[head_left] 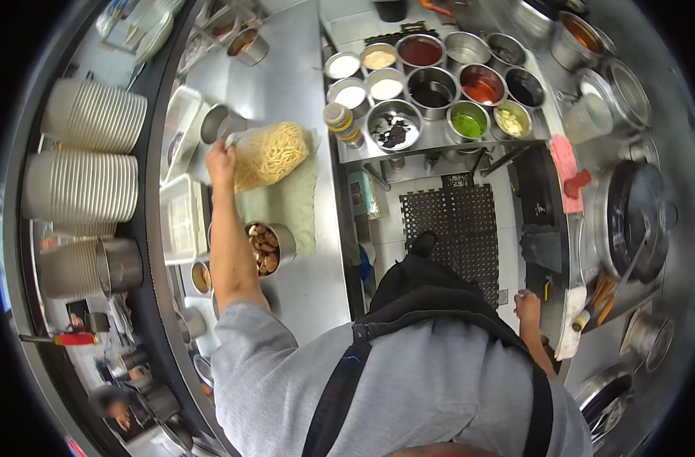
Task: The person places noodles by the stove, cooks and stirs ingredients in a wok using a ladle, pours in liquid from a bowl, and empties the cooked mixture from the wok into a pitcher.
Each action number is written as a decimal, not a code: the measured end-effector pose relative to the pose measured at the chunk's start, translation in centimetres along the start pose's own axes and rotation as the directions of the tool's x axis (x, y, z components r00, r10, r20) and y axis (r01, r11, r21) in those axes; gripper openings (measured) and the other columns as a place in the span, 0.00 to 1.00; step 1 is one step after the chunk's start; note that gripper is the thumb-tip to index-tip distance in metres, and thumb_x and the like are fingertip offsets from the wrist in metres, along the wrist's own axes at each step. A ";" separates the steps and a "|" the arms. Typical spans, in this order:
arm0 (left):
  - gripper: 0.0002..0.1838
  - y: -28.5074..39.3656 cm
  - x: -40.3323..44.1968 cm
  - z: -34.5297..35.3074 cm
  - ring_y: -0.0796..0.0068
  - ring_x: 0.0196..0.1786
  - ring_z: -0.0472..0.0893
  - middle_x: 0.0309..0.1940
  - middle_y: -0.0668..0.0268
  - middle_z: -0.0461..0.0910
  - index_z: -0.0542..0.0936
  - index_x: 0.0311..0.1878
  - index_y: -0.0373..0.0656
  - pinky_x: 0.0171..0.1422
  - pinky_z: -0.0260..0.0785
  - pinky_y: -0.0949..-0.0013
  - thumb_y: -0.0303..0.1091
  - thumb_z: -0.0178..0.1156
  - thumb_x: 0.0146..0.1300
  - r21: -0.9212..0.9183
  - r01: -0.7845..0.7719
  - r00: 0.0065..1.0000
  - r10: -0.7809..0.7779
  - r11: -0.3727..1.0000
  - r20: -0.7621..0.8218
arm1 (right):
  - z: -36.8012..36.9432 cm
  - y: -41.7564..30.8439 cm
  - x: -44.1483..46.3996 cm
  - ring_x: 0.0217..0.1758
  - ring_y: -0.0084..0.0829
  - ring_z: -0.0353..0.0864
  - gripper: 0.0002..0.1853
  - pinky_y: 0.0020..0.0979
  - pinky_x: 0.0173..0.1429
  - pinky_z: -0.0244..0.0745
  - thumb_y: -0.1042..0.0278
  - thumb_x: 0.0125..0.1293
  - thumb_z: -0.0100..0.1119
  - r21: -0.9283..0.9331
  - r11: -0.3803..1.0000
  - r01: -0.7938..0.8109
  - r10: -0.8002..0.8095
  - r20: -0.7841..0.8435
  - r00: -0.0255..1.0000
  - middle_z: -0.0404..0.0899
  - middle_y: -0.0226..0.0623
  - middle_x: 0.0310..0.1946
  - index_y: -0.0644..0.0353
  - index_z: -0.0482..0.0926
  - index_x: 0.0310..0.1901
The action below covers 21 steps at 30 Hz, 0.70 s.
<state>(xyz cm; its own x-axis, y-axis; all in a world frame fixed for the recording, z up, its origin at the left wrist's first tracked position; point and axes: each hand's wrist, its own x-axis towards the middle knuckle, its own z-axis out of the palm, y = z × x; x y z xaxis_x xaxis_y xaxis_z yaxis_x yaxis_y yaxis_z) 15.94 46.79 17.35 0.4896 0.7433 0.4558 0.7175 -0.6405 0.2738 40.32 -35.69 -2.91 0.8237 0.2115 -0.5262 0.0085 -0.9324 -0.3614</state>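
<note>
My left hand [221,162] is closed on the gathered top of a clear plastic bag of noodles [275,154]. The bag lies tilted over a pale green cloth [294,221] on the steel counter. Nearer my body, a metal pot of brown chunks [264,250] stands beside my left forearm. An empty-looking metal pot [216,124] is just beyond that hand. My right hand [527,305] hangs low at my right side, near the stove edge, its fingers curled; whether it holds anything is too small to tell.
Metal pots of sauces and powders [431,87] fill a shelf ahead, with a capped bottle [342,126] at its left corner. Stacked containers [85,186] stand at far left. A large wok [633,221] and pink cloth [564,171] are at right. A black mat [450,228] covers the floor.
</note>
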 end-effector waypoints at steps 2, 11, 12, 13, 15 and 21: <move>0.15 2.4 0.9 -2.6 0.46 0.38 0.81 0.33 0.46 0.81 0.81 0.41 0.36 0.42 0.71 0.53 0.38 0.62 0.56 0.040 -0.007 1.000 0.008 0.999 -0.017 | 0.4 0.3 -0.7 0.39 0.52 0.83 0.14 0.45 0.47 0.78 0.64 0.58 0.60 -0.034 0.989 0.146 -0.149 -0.115 0.982 0.83 0.52 0.32 0.63 0.84 0.42; 0.20 20.7 1.5 -14.9 0.62 0.49 0.84 0.52 0.49 0.82 0.79 0.58 0.35 0.55 0.75 0.65 0.37 0.62 0.67 -0.028 -0.442 0.885 0.431 0.897 -0.176 | 2.1 9.8 -16.4 0.48 0.52 0.82 0.13 0.50 0.56 0.76 0.63 0.59 0.56 0.185 0.962 -0.199 0.245 -0.273 0.930 0.84 0.51 0.38 0.62 0.83 0.38; 0.19 23.5 1.6 -15.4 0.63 0.47 0.84 0.48 0.50 0.84 0.80 0.56 0.35 0.53 0.76 0.65 0.38 0.62 0.67 0.062 -0.568 0.802 0.569 0.821 -0.182 | 3.4 11.8 -18.9 0.48 0.52 0.82 0.13 0.50 0.56 0.76 0.63 0.59 0.56 0.237 0.933 -0.271 0.336 -0.297 0.894 0.84 0.51 0.38 0.62 0.83 0.38; 0.17 35.1 -7.8 -20.6 0.58 0.26 0.80 0.26 0.52 0.82 0.84 0.34 0.32 0.31 0.72 0.59 0.40 0.64 0.66 -0.015 -0.723 0.649 0.671 0.691 -0.358 | 5.3 14.0 -20.9 0.49 0.52 0.82 0.13 0.49 0.57 0.76 0.64 0.59 0.56 0.289 0.881 -0.376 0.445 -0.229 0.866 0.83 0.53 0.40 0.62 0.83 0.39; 0.15 37.2 -7.4 -18.4 0.59 0.29 0.81 0.28 0.56 0.82 0.83 0.34 0.36 0.33 0.76 0.61 0.41 0.72 0.59 0.130 -0.815 0.447 0.755 0.565 -0.480 | 10.6 19.3 -25.1 0.50 0.51 0.82 0.13 0.48 0.57 0.76 0.65 0.59 0.56 0.379 0.781 -0.497 0.583 -0.156 0.798 0.83 0.54 0.41 0.63 0.84 0.40; 0.19 56.7 -22.3 -18.5 0.73 0.38 0.80 0.41 0.54 0.84 0.79 0.56 0.31 0.41 0.76 0.67 0.31 0.62 0.65 -0.631 -0.612 0.658 0.750 0.477 -0.071 | 22.7 26.6 -42.7 0.51 0.51 0.81 0.12 0.46 0.57 0.76 0.63 0.57 0.59 0.588 0.345 -0.731 0.902 0.007 0.431 0.83 0.53 0.42 0.62 0.84 0.37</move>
<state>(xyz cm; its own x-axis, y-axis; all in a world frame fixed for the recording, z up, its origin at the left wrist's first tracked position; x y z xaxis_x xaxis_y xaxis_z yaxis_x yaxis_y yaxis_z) 36.51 -9.67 38.40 0.8248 -0.0050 0.5654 -0.2698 -0.8822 0.3858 -7.52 -62.85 -7.56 0.3588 -0.7477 -0.5588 -0.9330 -0.3039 -0.1926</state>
